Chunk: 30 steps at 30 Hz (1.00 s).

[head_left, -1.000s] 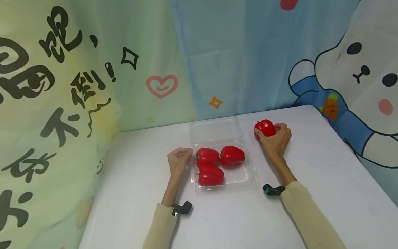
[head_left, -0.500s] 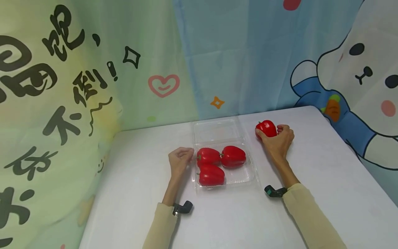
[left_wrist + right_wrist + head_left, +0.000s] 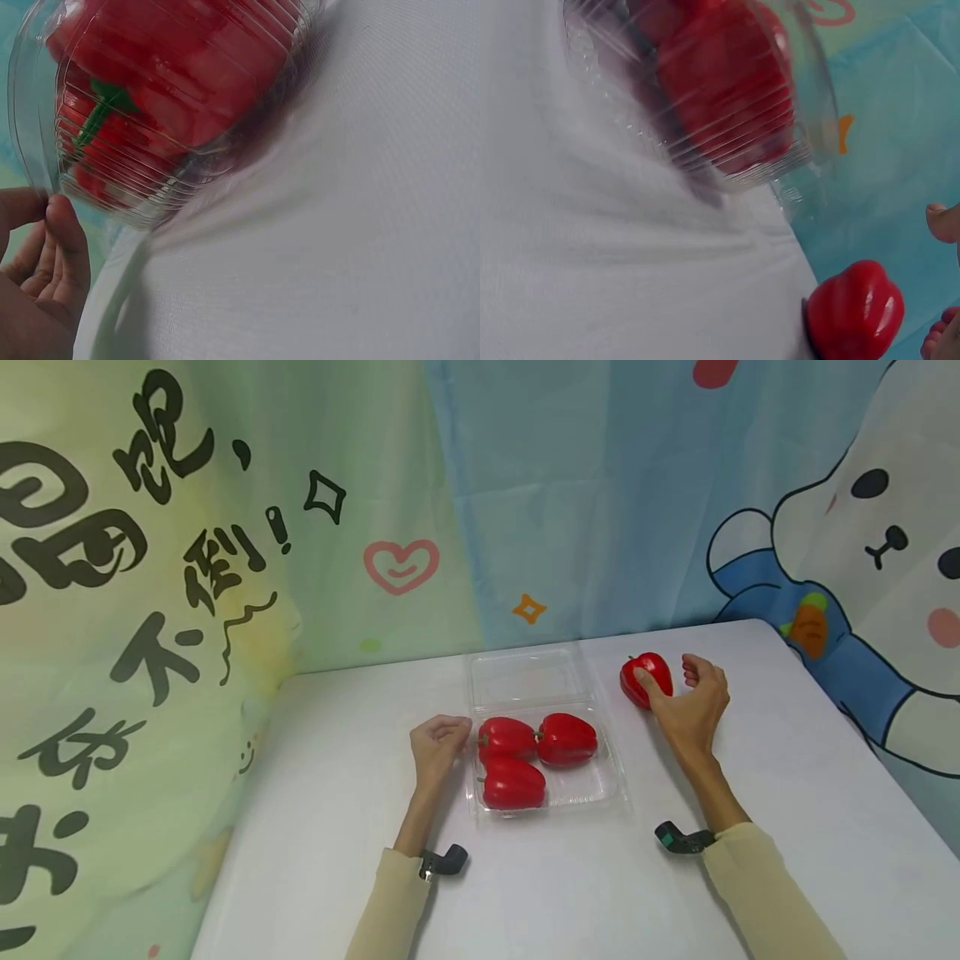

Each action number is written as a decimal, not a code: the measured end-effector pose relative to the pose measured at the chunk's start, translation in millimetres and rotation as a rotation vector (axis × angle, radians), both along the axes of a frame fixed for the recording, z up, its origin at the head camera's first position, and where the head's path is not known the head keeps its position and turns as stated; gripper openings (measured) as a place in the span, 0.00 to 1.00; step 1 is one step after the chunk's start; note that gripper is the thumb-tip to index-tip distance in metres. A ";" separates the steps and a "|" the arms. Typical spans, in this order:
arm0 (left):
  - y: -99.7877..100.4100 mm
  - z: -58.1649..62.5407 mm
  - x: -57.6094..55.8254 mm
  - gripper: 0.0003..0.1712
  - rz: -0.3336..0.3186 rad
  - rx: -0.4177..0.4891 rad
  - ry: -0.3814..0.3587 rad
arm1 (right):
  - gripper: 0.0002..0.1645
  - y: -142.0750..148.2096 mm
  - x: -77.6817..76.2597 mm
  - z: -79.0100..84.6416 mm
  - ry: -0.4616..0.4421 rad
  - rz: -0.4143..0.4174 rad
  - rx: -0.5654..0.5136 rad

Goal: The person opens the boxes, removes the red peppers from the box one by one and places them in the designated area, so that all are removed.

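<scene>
In the head view, my left hand (image 3: 437, 753) pinches the left rim of a clear plastic clamshell container (image 3: 576, 787) between thumb and fingertip. The left wrist view shows that pinch at the rim (image 3: 46, 169). Inside the container lie three red bell peppers, one at back left (image 3: 506, 739), one at back right (image 3: 567, 739) and one at front left (image 3: 514, 783). A fourth red bell pepper (image 3: 651, 663) sits on the table to the right. My right hand (image 3: 692, 708) is beside it, thumb and fingers spread; the right wrist view shows them apart from this pepper (image 3: 855, 311).
The container's clear lid (image 3: 529, 678) is folded back flat toward the rear of the white table (image 3: 337, 802). Behind the table hangs a printed curtain (image 3: 562, 485). Each wrist wears a small dark camera, at left (image 3: 447, 861) and right (image 3: 681, 839).
My right hand has loosened its hold on the lone pepper and shifted right, off its side. The pepper stays on the table. My left hand keeps pinching the rim; the whole view drifts slightly.
</scene>
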<state>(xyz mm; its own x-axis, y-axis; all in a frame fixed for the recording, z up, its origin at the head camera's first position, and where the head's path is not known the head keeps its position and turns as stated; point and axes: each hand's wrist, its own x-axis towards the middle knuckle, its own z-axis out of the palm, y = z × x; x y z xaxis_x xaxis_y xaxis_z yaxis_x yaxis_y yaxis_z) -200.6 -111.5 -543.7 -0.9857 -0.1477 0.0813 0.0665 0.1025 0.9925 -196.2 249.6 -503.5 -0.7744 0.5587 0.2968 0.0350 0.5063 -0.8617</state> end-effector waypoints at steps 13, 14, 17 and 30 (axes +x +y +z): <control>-5.4 2.0 2.5 0.09 0.005 -0.022 0.002 | 0.44 -11.3 17.0 20.2 0.059 0.542 0.175; -5.4 1.8 2.4 0.10 0.008 -0.024 0.002 | 0.45 -13.6 18.8 21.5 0.052 0.585 0.169; -4.2 -0.5 2.0 0.10 0.006 -0.032 -0.006 | 0.46 -18.5 23.6 22.1 0.035 0.683 0.140; -2.5 -0.6 0.6 0.10 0.004 -0.055 -0.007 | 0.49 -37.6 24.8 14.3 -0.086 0.831 0.143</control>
<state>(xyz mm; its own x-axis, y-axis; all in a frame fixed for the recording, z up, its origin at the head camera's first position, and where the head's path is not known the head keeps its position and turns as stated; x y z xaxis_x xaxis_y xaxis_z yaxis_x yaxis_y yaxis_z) -199.9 -114.0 -544.3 -0.9857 -0.1474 0.0820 0.0585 0.1569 0.9859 -171.4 212.0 -489.3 -0.9397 -0.2408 0.2427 -0.3344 0.5001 -0.7988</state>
